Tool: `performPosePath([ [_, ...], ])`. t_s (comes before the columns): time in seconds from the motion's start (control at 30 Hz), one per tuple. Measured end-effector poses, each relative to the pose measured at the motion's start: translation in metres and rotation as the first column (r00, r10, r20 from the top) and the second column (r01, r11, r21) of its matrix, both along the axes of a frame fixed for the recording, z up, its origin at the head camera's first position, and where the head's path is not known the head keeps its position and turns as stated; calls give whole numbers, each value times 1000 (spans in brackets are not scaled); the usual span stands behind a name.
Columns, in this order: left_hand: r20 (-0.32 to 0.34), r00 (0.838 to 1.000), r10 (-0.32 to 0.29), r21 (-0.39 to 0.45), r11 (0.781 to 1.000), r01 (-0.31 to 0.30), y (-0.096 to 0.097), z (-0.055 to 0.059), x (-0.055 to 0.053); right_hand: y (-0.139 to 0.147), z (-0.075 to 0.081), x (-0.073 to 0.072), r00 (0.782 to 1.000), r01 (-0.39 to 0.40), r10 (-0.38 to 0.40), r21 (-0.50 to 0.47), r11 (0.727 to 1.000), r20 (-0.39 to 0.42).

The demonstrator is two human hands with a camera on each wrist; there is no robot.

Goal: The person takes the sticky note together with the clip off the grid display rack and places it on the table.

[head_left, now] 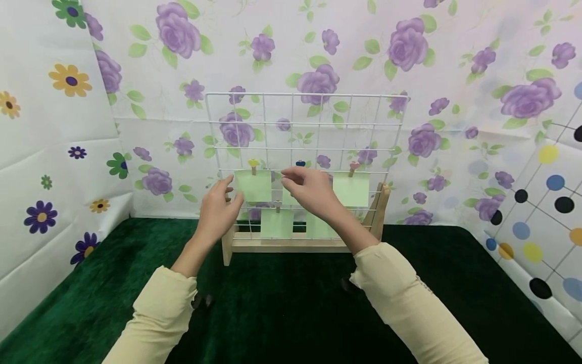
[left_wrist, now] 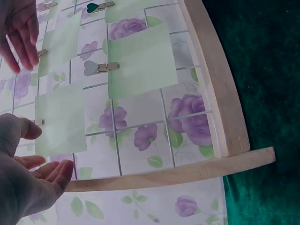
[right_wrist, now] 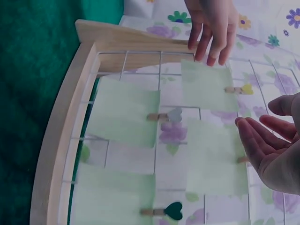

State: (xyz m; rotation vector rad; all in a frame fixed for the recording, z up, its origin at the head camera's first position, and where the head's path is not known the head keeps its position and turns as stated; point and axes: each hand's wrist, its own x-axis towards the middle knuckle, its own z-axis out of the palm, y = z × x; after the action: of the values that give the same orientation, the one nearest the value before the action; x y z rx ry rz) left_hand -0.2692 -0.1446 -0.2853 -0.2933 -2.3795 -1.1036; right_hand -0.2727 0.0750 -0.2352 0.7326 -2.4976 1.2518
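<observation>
Pale green paper notes hang on a white wire grid (head_left: 304,123), held by small wooden clothespins with heart tops. My left hand (head_left: 217,210), fingers loosely bent, is beside the upper-left note (head_left: 255,187) under the yellow-heart clothespin (head_left: 253,167); its thumb overlaps that note's edge in the head view. My right hand (head_left: 313,192) is in front of the upper-middle note (right_wrist: 215,154), hiding most of it in the head view. Nothing shows between its thumb and fingers. Below hang one note with a grey-heart clothespin (right_wrist: 168,116) and another with a dark green heart (right_wrist: 173,211).
A wooden stand (head_left: 291,246) carries the grid on a dark green cloth (head_left: 282,303). At the upper right hangs a note (head_left: 351,189) under a pink-heart clothespin (head_left: 352,169). A flowered sheet (head_left: 300,45) covers the wall close behind the grid.
</observation>
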Motion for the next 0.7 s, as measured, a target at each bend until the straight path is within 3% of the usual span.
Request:
performPosePath([
  [0.33, 55, 998, 12, 79, 997, -17, 8, 9, -5, -29, 19, -9, 999, -19, 19, -20, 1000, -36],
  [0.7, 138, 990, 7, 183, 983, -32, 6, 16, -6, -52, 22, -12, 1000, 11, -11, -26, 1000, 13],
])
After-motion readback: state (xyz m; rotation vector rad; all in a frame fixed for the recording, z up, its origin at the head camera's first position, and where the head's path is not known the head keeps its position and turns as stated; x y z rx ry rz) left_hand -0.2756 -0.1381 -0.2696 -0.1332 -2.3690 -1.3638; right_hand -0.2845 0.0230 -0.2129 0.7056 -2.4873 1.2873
